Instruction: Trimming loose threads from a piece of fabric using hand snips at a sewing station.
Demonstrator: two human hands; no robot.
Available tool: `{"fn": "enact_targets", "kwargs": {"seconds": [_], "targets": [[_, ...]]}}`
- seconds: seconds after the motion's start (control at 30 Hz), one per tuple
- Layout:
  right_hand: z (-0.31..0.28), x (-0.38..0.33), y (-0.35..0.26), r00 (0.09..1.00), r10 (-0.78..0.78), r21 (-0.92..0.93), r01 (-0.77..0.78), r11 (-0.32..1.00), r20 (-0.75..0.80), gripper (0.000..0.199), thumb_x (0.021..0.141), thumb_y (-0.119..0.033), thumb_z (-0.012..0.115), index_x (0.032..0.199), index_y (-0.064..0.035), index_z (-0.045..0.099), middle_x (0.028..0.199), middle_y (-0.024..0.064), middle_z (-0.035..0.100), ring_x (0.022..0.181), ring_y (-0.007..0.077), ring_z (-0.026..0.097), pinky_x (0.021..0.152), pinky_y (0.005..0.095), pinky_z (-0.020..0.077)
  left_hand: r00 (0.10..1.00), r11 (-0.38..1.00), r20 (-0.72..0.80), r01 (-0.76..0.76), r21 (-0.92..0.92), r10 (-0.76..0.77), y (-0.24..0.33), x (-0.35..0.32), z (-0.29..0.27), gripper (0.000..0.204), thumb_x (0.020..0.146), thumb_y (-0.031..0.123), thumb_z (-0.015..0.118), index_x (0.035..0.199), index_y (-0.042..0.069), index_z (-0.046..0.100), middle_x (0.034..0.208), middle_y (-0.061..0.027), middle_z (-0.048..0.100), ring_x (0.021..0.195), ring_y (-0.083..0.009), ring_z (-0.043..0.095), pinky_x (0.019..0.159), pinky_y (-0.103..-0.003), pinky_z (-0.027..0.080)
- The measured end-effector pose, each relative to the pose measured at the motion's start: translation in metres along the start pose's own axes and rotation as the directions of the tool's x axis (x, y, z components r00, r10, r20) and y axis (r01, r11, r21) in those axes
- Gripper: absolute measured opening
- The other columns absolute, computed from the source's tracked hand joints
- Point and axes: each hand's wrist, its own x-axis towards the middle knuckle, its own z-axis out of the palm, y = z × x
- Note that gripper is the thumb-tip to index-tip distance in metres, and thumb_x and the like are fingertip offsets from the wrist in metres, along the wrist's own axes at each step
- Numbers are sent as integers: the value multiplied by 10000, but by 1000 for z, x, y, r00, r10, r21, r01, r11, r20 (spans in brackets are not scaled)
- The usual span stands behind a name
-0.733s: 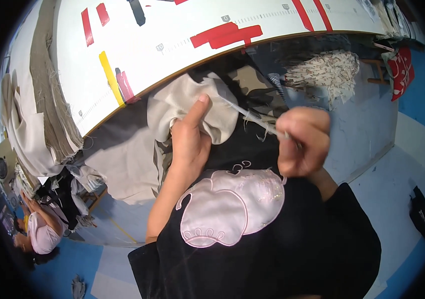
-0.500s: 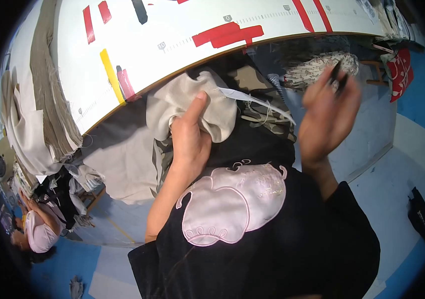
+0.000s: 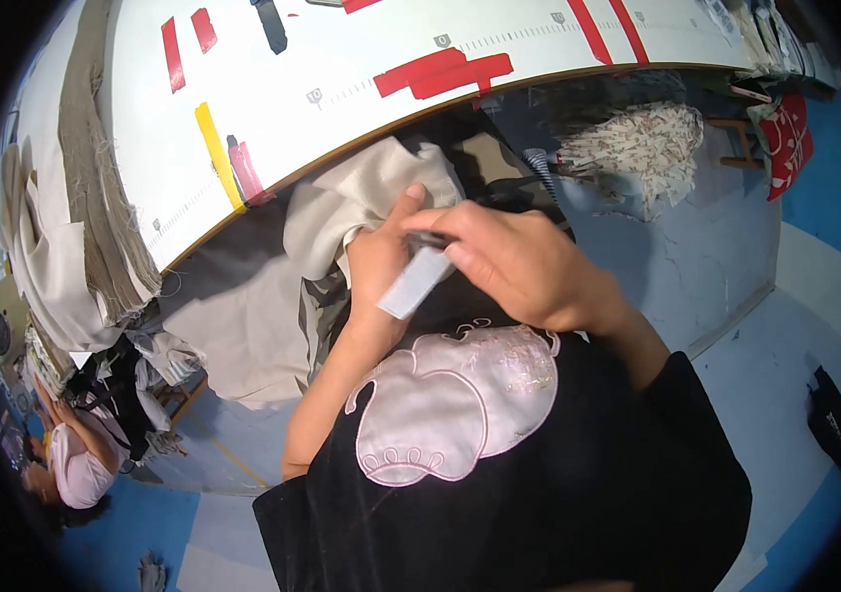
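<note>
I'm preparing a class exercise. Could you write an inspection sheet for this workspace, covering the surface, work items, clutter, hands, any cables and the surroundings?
Surface: white table with printed scale marks, red tape and yellow tape.
Work items: beige cloth, bunched near the table's edge; white strip, extending below the right hand.
Clutter: stacked cloth at left; patterned cloth bundle at right.
Hands: left hand grips the beige cloth; right hand appears closed on the white strip.
Cables: nothing seen.
Surroundings: person in a pale pink top at left; blue-and-pale floor.
</note>
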Motion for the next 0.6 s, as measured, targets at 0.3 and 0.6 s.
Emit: {"fn": "enact_targets", "kwargs": {"seconds": [0.3, 0.6], "targets": [[-24, -14, 24, 976, 40, -447, -133, 884, -212, 172, 947, -74, 570, 1106, -13, 596, 833, 185, 639, 762, 369, 643, 652, 388, 496, 985, 949, 137, -58, -311, 105, -1, 5, 0, 298, 955, 113, 622, 1177, -83, 600, 1108, -141, 682, 1003, -224, 679, 884, -350, 550], [7, -18, 41, 920, 45, -249, -152, 957, -389, 188, 941, -56, 575, 1109, 14, 625, 833, 153, 621, 713, 283, 621, 688, 347, 505, 976, 945, 209, 5, -326, 67, 0, 2, 3, 313, 985, 118, 571, 1237, -67, 565, 1167, -139, 661, 1060, -228, 662, 934, -368, 535]]}}
